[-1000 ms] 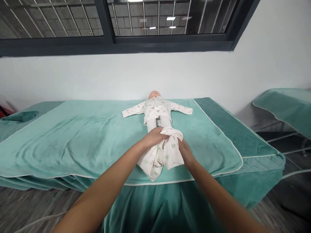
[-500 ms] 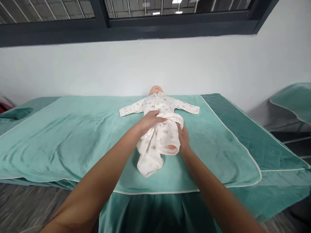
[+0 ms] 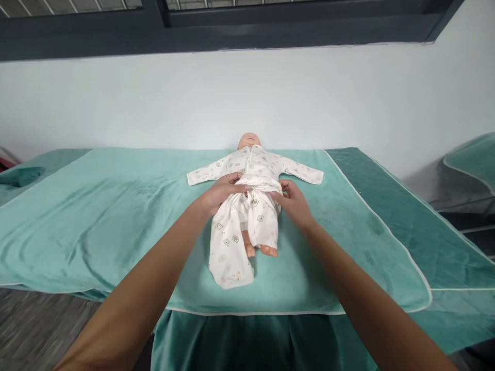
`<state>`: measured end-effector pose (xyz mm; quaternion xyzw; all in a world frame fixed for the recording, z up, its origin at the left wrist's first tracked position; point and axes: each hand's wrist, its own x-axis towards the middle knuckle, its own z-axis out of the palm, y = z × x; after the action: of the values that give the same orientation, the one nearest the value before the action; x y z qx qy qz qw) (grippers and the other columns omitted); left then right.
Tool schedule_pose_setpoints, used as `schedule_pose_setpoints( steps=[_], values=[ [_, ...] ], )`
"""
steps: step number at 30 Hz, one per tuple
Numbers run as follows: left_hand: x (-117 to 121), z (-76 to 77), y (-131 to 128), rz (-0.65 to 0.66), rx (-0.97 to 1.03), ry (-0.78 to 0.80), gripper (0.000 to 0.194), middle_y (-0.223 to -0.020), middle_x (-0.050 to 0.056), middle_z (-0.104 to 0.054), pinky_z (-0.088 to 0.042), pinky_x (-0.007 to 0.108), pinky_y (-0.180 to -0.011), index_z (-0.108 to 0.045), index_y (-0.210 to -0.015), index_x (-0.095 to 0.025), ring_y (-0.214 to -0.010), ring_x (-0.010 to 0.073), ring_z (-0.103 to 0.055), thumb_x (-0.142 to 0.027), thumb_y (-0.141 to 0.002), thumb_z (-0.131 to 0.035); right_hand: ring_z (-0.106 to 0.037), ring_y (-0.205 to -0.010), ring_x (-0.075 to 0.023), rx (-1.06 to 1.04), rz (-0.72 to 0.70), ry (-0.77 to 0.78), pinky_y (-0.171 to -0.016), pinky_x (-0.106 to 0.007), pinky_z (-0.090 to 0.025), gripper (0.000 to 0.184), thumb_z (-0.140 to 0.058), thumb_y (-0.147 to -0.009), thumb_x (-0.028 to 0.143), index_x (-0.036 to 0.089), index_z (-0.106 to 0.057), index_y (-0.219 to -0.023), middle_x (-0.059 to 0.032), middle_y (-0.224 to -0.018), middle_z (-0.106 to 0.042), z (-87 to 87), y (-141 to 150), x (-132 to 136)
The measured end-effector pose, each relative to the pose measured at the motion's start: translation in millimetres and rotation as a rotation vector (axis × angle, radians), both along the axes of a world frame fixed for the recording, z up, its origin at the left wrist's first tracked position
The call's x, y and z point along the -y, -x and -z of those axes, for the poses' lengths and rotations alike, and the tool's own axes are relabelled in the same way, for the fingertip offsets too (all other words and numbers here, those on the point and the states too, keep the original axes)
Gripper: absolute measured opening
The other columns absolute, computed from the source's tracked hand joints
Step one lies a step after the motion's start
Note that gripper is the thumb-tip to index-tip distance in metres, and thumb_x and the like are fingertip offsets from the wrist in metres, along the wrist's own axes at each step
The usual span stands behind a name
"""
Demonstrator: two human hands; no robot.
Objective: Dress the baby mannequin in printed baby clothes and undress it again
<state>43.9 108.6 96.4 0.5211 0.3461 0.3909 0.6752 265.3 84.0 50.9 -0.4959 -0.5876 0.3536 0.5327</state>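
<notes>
A baby doll [image 3: 249,139] lies on its back in a white printed long-sleeved top [image 3: 255,164], sleeves spread to both sides. White printed trousers [image 3: 261,219] are around its waist. One trouser leg covers the doll's leg on the right, with a foot [image 3: 269,251] showing at the cuff. The other trouser leg [image 3: 232,252] lies flat to the left, beside a bare lower leg [image 3: 248,243]. My left hand [image 3: 226,191] pinches the waistband at the left. My right hand [image 3: 293,201] grips it at the right side with bent fingers.
Under the doll, a green blanket [image 3: 127,221] with white piping covers the bed. A white wall [image 3: 247,98] and a dark window frame [image 3: 247,33] stand behind. Another green cloth [image 3: 474,159] hangs at the right, and grey floor [image 3: 38,324] shows at lower left.
The trousers have come up towards the waist, and the doll's feet now show. My hands have moved apart to either side of the waistband. The camera view has tilted slightly down.
</notes>
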Motion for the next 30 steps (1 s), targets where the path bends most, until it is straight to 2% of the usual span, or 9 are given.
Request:
schedule_pose_setpoints(
  steps=[5,8,10,14,17,19,22,26,30],
  values=[
    [11,2.3,-6,-0.078,0.179,-0.021,0.038,-0.079,-0.001,-0.067,-0.049,0.027,-0.069,-0.063,-0.088,-0.017,-0.070,0.0142,-0.064,-0.030,-0.063,-0.090,-0.062,-0.103,-0.0234,0.280,-0.333,0.028,-0.089,-0.035,-0.047,0.040,-0.073,-0.082,0.051,0.021,-0.066,-0.108,-0.0047,-0.111,-0.070,-60.1,16,9],
    [15,-2.3,-19,-0.132,0.187,-0.086,0.037,-0.074,-0.003,-0.063,-0.046,0.023,-0.064,-0.059,-0.080,-0.017,-0.066,0.0102,-0.059,-0.033,-0.065,-0.089,-0.064,-0.107,-0.0244,0.323,-0.541,0.042,-0.093,-0.036,-0.047,0.035,-0.072,-0.085,0.049,0.020,-0.071,-0.106,-0.0040,-0.112,-0.073,-81.3,31,9],
    [16,-3.7,-23,-0.179,0.172,-0.130,0.039,-0.071,-0.004,-0.061,-0.044,0.022,-0.062,-0.057,-0.077,-0.018,-0.064,0.0089,-0.056,-0.036,-0.066,-0.089,-0.065,-0.106,-0.0243,0.266,-0.565,0.086,-0.092,-0.036,-0.048,0.034,-0.077,-0.081,0.045,0.020,-0.073,-0.104,-0.0035,-0.109,-0.074,-82.2,37,7],
    [19,-0.9,-21,-0.186,0.099,-0.177,0.040,-0.072,-0.004,-0.059,-0.044,0.023,-0.065,-0.058,-0.080,-0.018,-0.066,0.0103,-0.055,-0.044,-0.069,-0.087,-0.067,-0.099,-0.0241,0.083,-0.437,0.251,-0.085,-0.035,-0.050,0.034,-0.082,-0.074,0.038,0.019,-0.075,-0.101,-0.0032,-0.101,-0.076,-66.4,37,7],
    [24,-1.0,-10,-0.063,-0.048,-0.207,0.041,-0.090,0.000,-0.066,-0.047,0.026,-0.074,-0.065,-0.095,-0.018,-0.083,0.0151,-0.062,-0.042,-0.070,-0.086,-0.068,-0.092,-0.0224,-0.122,-0.377,0.291,-0.084,-0.034,-0.051,0.028,-0.080,-0.074,0.035,0.019,-0.075,-0.096,-0.0028,-0.095,-0.076,-54.6,34,7],
    [27,-2.0,0,0.037,-0.154,-0.207,0.051,-0.106,0.003,-0.068,-0.048,0.028,-0.080,-0.065,-0.110,-0.020,-0.097,0.0193,-0.064,-0.039,-0.068,-0.088,-0.068,-0.091,-0.0218,-0.211,-0.359,0.289,-0.085,-0.034,-0.052,0.027,-0.080,-0.072,0.033,0.019,-0.074,-0.094,-0.0029,-0.095,-0.076,-49.7,34,6],
    [26,0.9,12,0.116,-0.203,-0.171,0.055,-0.108,0.005,-0.069,-0.049,0.030,-0.080,-0.066,-0.111,-0.019,-0.096,0.0213,-0.065,-0.039,-0.066,-0.089,-0.068,-0.094,-0.0213,-0.281,-0.347,0.277,-0.087,-0.033,-0.051,0.030,-0.081,-0.070,0.030,0.019,-0.074,-0.097,-0.0035,-0.098,-0.076,-46.1,34,4],
    [22,12.9,8,-0.019,-0.027,-0.139,0.042,-0.091,0.002,-0.069,-0.048,0.028,-0.073,-0.065,-0.097,-0.017,-0.080,0.0170,-0.063,-0.041,-0.070,-0.085,-0.067,-0.091,-0.0208,-0.244,-0.453,0.276,-0.087,-0.035,-0.051,0.034,-0.081,-0.075,0.042,0.019,-0.073,-0.099,-0.0034,-0.093,-0.075,-46.7,32,6],
    [19,20.1,-7,-0.241,0.097,-0.108,0.034,-0.076,-0.005,-0.063,-0.044,0.024,-0.064,-0.061,-0.092,-0.020,-0.065,0.0121,-0.057,-0.039,-0.072,-0.081,-0.068,-0.085,-0.0228,0.092,-0.565,0.344,-0.083,-0.037,-0.052,0.036,-0.082,-0.074,0.050,0.018,-0.076,-0.089,-0.0034,-0.083,-0.075,-52.8,32,13]
  ],
)
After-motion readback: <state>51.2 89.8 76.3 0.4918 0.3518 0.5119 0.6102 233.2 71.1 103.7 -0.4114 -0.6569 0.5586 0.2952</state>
